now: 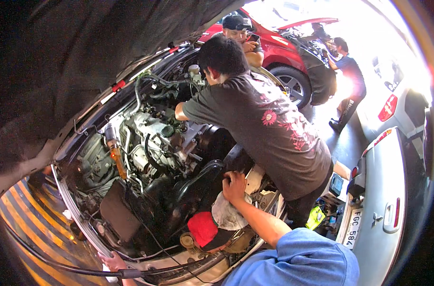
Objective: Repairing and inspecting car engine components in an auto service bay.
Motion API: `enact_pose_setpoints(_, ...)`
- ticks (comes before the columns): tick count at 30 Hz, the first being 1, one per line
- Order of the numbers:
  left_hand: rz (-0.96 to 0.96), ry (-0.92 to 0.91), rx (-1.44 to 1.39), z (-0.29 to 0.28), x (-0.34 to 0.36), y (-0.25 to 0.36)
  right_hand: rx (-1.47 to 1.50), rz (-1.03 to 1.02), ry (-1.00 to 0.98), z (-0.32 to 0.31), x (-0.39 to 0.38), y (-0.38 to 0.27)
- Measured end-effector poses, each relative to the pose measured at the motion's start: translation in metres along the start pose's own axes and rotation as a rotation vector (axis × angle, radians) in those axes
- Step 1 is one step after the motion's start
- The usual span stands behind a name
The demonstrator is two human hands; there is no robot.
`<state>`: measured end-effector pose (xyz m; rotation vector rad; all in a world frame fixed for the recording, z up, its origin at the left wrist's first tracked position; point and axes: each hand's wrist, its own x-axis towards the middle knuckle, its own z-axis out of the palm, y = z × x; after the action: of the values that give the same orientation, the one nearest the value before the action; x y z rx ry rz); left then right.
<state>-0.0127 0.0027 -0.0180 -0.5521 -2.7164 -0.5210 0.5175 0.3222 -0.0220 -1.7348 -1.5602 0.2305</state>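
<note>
My right hand [234, 186], bent fingers apart, rests over dark engine-bay parts beside a pale crumpled cloth [232, 212]; I see nothing held in it. A red-and-black fabric item [202, 228] lies below it. My left hand [113, 262], at the lower left by the car's front edge [83, 238], is closed round something pale, mostly hidden. Ahead is the open engine bay [150, 133], with a silver engine, hoses and an orange-handled cylindrical tool or lamp [117, 159]. A person in a dark floral-print shirt [269, 128] leans into it, one hand hidden among the parts.
The raised hood [50, 66] overhangs the upper left. Another person [238, 35] leans at the far side, and others [345, 81] work at a red car [279, 55]. A silver car [383, 200] is close on the right, with boxes [336, 183] alongside. Striped floor [26, 224] shows lower left.
</note>
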Motion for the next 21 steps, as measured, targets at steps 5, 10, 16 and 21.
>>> enact_pose_setpoints(5,0.131,0.167,-0.129,0.025,0.004,-0.026,-0.002,0.027,-0.044,-0.002,0.001,0.0)
enact_pose_setpoints(10,0.043,0.061,-0.033,0.018,-0.005,0.001,0.025,0.021,-0.027,-0.003,-0.001,0.003)
enact_pose_setpoints(16,-0.041,-0.036,0.03,-0.002,-0.002,0.014,0.015,0.074,-0.123,-0.003,-0.003,0.002)
enact_pose_setpoints(21,-0.058,-0.087,0.072,-0.003,0.001,0.014,-0.034,0.084,-0.114,-0.001,-0.003,0.002)
